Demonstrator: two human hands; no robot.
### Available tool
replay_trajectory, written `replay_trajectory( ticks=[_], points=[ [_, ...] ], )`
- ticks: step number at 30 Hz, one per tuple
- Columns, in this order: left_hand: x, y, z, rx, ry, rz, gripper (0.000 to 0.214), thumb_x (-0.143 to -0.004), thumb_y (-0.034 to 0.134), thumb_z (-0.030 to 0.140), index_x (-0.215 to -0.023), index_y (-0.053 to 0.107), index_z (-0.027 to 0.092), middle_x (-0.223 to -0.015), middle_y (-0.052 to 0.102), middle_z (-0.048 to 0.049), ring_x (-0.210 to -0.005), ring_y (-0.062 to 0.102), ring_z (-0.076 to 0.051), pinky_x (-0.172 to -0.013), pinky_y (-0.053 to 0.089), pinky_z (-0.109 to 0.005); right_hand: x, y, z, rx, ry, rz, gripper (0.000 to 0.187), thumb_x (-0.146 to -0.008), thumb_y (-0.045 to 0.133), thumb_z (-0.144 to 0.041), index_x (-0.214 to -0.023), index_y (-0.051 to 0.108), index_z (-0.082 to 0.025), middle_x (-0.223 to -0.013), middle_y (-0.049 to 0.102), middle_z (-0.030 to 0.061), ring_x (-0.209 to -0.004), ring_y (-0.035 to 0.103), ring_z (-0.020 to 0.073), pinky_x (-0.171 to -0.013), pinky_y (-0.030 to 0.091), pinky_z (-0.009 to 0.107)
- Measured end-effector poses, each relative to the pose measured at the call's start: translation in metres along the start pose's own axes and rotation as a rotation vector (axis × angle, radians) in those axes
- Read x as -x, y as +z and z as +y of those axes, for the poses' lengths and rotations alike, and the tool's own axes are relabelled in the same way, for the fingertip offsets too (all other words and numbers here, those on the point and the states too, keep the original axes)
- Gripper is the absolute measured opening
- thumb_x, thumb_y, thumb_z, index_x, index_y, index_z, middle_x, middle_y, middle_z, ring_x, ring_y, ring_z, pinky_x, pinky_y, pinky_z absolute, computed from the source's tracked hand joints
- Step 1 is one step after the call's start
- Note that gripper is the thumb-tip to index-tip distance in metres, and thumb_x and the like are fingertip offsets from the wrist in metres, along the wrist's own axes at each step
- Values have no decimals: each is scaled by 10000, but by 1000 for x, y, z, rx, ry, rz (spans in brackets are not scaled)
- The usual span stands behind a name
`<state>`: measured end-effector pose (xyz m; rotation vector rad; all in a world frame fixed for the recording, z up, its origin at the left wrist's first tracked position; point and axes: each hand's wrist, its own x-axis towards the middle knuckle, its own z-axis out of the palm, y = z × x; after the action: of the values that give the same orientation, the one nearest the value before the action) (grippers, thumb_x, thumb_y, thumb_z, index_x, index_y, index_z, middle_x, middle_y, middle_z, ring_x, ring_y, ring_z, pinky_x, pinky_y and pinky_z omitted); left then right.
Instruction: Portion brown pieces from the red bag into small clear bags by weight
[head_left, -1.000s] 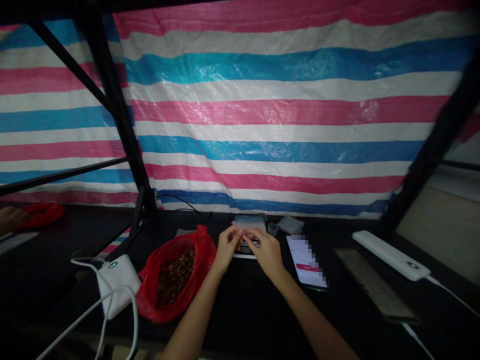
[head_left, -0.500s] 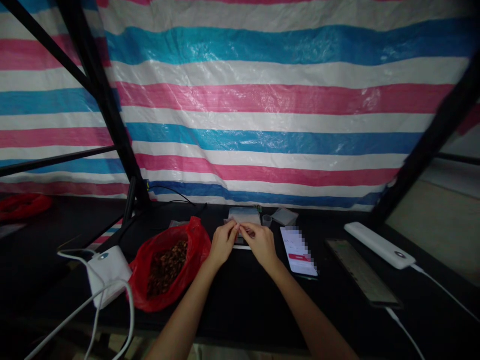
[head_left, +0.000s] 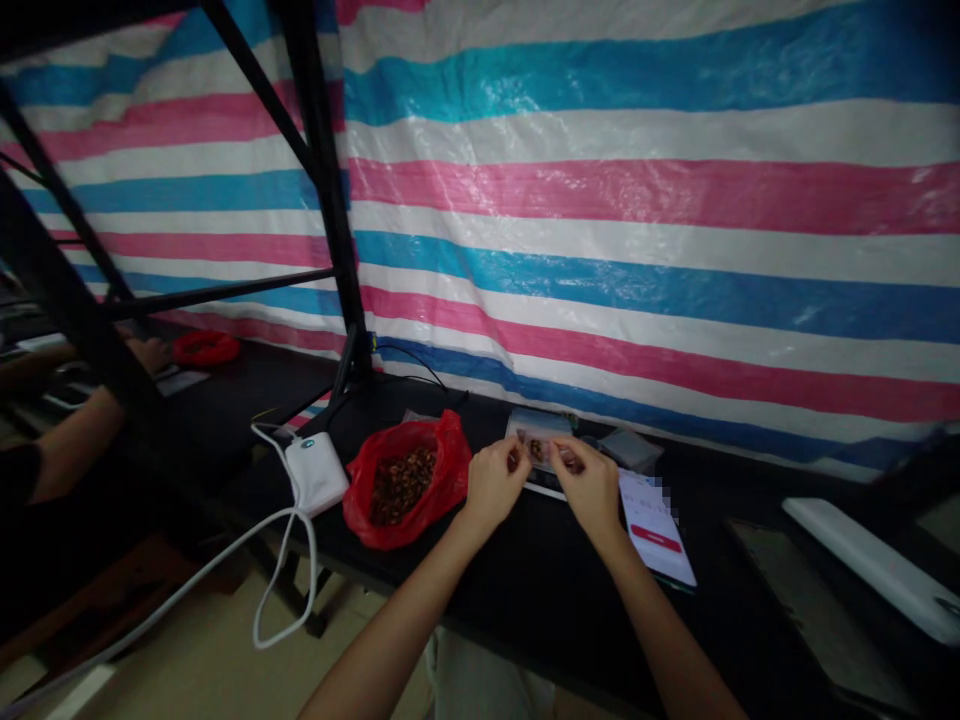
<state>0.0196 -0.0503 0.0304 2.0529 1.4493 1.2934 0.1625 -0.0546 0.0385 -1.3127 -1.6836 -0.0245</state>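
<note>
Between my hands is a small clear plastic bag (head_left: 537,449) with a few brown pieces showing inside. My left hand (head_left: 496,488) pinches its left side, fingertips together. On the other side my right hand (head_left: 589,486) grips the bag's edge between thumb and fingers. Just below and behind the bag lies a flat scale-like device (head_left: 546,489), partly covered by my hands. To the left of my left hand, a red plastic bag (head_left: 453,462) stands with its mouth wide, holding many small brown pieces (head_left: 403,482).
A lit phone (head_left: 654,535) lies right of my right hand, near a clear flat case (head_left: 631,449). Farther right are a dark tablet-like slab (head_left: 810,610) and a white power bank (head_left: 870,565). A white box with cables (head_left: 316,472) is left; another person's arm (head_left: 82,440) shows beyond the frame.
The view has swung left, bringing another person's arm into sight. My hands have moved slightly apart, and the small clear bag with brown pieces now shows between them.
</note>
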Motion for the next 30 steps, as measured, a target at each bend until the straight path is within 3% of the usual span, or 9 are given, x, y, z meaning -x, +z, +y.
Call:
replay_trajectory(
  ticks=[4,8,10,12,14,16,22,27,30],
  points=[
    [-3,-33,-4,88,-2,-35,218,-850,394,271,-748,563,179,-625,557,-4,-572,509,-127,-545,309,-218,11,9,-29,-26,-133,-48,201,-833,474,-307,-865,656,-228,-825,679,29,-712,618,151,-696,447,257],
    [-7,-74,-13,223,-17,-41,239,-855,377,260,-738,555,152,-682,569,-13,-654,523,-131,-615,370,-221,8,30,-46,-339,62,12,339,-819,477,-394,-1104,560,-229,-1146,570,82,-1021,545,213,-760,475,318],
    [-8,-93,-20,309,-31,-90,252,-855,379,291,-780,564,138,-736,586,-25,-690,530,-136,-637,399,-228,1,43,-52,-604,289,-113,468,-754,540,-475,-1149,511,-225,-1170,552,97,-960,576,218,-666,501,311],
    [-9,-109,-29,392,-65,-157,249,-847,389,304,-841,566,130,-783,595,-33,-699,540,-137,-629,427,-231,-6,54,-59,-872,495,-366,476,-699,594,-501,-1081,538,-222,-1052,617,82,-812,625,193,-578,493,272],
    [-7,-123,-39,454,-113,-195,232,-833,404,296,-870,559,128,-791,592,-34,-689,552,-135,-605,451,-230,-11,63,-69,-1048,611,-552,418,-664,647,-466,-993,573,-219,-912,658,50,-698,636,160,-527,463,228],
    [-4,-136,-49,497,-165,-221,222,-821,416,288,-897,549,127,-783,587,-33,-678,568,-138,-596,476,-242,-16,71,-79,-1130,637,-602,399,-634,692,-410,-967,582,-220,-860,667,27,-660,630,136,-506,436,199],
    [10,-178,-72,486,-241,-240,382,-789,452,224,-1167,441,165,-926,624,-59,-739,624,-154,-694,511,-311,-39,106,-94,-1089,483,-705,438,-588,727,-324,-981,572,-206,-882,668,14,-689,630,134,-577,474,225],
    [14,-201,-86,200,-222,-85,301,-799,435,215,-1084,515,161,-888,658,-52,-823,616,-161,-755,481,-288,-62,116,-97,-891,143,-792,440,-610,707,-234,-1018,549,-192,-922,666,30,-834,632,169,-777,489,312],
    [13,-202,-86,121,-176,-83,290,-821,456,324,-1042,550,161,-876,665,-56,-816,620,-169,-734,473,-273,-70,112,-105,-714,-83,-855,445,-683,648,-192,-1108,519,-215,-940,667,31,-866,631,171,-817,476,337]
  ],
)
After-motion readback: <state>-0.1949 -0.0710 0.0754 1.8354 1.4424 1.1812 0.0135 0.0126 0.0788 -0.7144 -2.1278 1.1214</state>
